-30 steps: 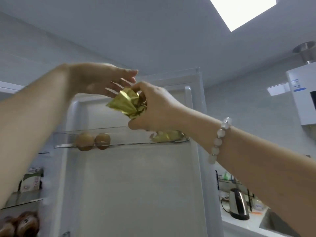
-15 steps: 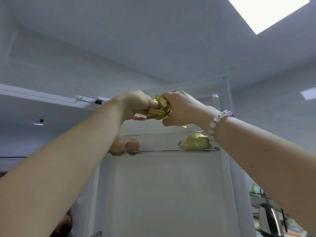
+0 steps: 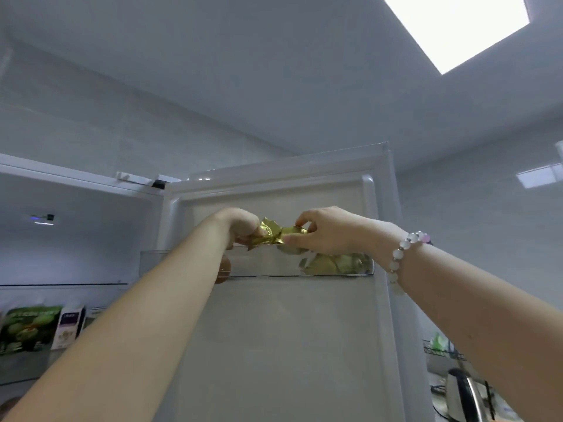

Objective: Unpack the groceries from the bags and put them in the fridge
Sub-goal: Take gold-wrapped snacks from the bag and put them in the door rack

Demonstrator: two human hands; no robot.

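I'm reaching up at the open fridge door, both arms raised. My left hand has its fingers curled round one end of the gold foil packet, and my right hand pinches the other end between thumb and fingertips. So the hands are close together, each clamped on the crinkled foil, which is stretched between them. The packet sits just above the rim of the clear door shelf, not yet inside it. I'd say the two-handed hold keeps the floppy wrapper level so it clears the rim and drops in flat.

A second gold foil bundle already lies at the right end of that shelf, under my right wrist, so the open stretch in the middle looks like the target. A brown rounded thing shows at the left end, mostly hidden behind my forearm. Cartons stand on an inner fridge shelf far left. Next call: lower and let go.
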